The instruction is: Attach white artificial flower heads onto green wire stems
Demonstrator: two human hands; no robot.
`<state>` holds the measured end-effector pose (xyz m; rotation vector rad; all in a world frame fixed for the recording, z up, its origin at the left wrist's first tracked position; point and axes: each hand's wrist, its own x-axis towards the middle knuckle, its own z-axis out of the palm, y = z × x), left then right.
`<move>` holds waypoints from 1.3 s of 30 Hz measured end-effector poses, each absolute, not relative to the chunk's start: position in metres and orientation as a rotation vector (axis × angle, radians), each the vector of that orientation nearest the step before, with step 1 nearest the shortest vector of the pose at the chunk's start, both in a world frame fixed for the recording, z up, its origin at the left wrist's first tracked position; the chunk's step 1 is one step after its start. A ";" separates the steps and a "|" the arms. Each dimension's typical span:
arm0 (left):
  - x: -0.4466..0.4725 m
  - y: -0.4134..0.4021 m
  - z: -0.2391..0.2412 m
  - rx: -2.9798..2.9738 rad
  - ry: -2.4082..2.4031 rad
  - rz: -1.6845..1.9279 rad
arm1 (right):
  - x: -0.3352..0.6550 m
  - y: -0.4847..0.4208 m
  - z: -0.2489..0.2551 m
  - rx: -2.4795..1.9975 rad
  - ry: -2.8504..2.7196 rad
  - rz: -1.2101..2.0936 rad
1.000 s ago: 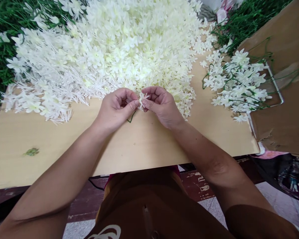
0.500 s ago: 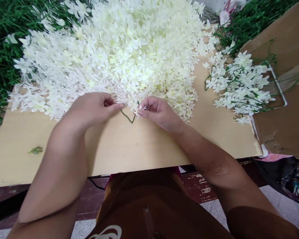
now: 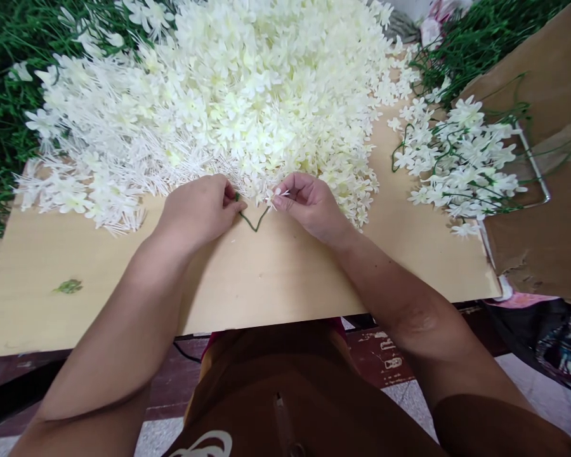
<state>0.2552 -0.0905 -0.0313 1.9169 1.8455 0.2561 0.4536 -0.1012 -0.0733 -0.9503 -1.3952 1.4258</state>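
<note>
Wooden counter point(image 3: 99, 266) is carrying a big pile of white flowers point(image 3: 228, 95). At its near edge, the left hand point(image 3: 200, 209) is pinching one end of a thin green stem point(image 3: 252, 222), and the right hand point(image 3: 309, 203) is pinching a small white flower point(image 3: 275, 193), probably at the stem's other end.

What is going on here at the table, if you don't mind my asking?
A person sits at a wooden board and works with both bare hands. The left hand pinches one end of a thin green stem, and the right hand pinches a small white flower at its other end. Just behind the hands lies a big heap of loose white flowers. To the right, a smaller bunch of flowers on green stems rests partly on cardboard.
</note>
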 end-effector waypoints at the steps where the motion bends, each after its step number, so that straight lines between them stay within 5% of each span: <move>1: 0.257 -0.090 -0.031 1.959 1.862 0.208 | 0.454 -0.101 -0.072 -0.960 -1.383 1.418; 7: 0.257 -0.090 -0.021 2.071 1.849 -0.077 | 0.454 -0.105 -0.063 -0.958 -1.253 1.477; 14: 0.243 -0.090 -0.020 1.622 1.492 0.500 | 0.442 -0.108 -0.063 -0.847 -1.091 1.676; 39: 0.260 -0.090 -0.042 1.462 1.223 0.667 | 0.450 -0.106 -0.065 -1.087 -1.403 1.436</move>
